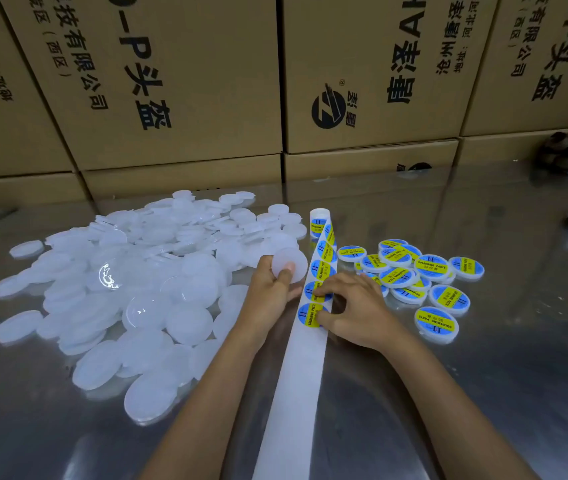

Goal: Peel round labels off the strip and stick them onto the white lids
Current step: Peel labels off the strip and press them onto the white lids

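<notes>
Left hand (pixel 268 289) gripping blank lid (pixel 289 265); right hand (pixel 355 310) pinching label (pixel 310 315) at strip (pixel 305 368) edge; bare bench (pixel 483 393) right; strip cut off near

Two bare forearms enter from the near edge — no sleeves, gloves, watch or rings visible. Left hand (pixel 270 289) and right hand (pixel 355 311) are uncovered; fingernails short and unpainted — thumbnail visible on the left hand.
</notes>
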`<state>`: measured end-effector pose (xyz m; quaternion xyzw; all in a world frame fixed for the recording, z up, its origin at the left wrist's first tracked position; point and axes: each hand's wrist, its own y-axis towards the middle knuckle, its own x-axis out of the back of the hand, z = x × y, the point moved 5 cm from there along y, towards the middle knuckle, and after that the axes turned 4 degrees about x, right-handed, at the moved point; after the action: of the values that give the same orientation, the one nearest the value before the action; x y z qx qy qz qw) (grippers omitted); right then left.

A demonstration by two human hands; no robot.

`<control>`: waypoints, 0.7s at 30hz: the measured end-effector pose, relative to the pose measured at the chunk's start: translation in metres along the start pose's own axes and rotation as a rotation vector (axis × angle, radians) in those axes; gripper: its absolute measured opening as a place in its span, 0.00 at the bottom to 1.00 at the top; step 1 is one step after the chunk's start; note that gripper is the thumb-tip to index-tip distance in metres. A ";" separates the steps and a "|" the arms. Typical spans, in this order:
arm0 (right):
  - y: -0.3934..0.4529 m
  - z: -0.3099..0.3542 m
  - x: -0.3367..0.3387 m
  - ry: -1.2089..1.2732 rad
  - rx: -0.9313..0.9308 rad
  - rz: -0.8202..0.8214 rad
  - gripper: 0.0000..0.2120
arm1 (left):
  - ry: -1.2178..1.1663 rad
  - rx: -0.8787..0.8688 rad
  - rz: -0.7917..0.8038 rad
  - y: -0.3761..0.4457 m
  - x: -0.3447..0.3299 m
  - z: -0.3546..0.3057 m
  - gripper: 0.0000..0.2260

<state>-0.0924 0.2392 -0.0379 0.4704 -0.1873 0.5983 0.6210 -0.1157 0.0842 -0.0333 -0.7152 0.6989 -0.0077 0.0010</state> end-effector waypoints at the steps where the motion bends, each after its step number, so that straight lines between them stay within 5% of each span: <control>1: 0.000 0.000 0.000 -0.005 0.001 -0.004 0.15 | 0.009 0.005 0.024 0.000 -0.003 0.001 0.12; 21: 0.000 0.007 0.005 -0.013 0.077 -0.071 0.04 | 0.068 -0.008 0.113 -0.005 -0.012 -0.001 0.06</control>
<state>-0.0885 0.2363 -0.0305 0.5043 -0.1515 0.5793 0.6222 -0.1110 0.0958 -0.0325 -0.6740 0.7377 -0.0292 -0.0251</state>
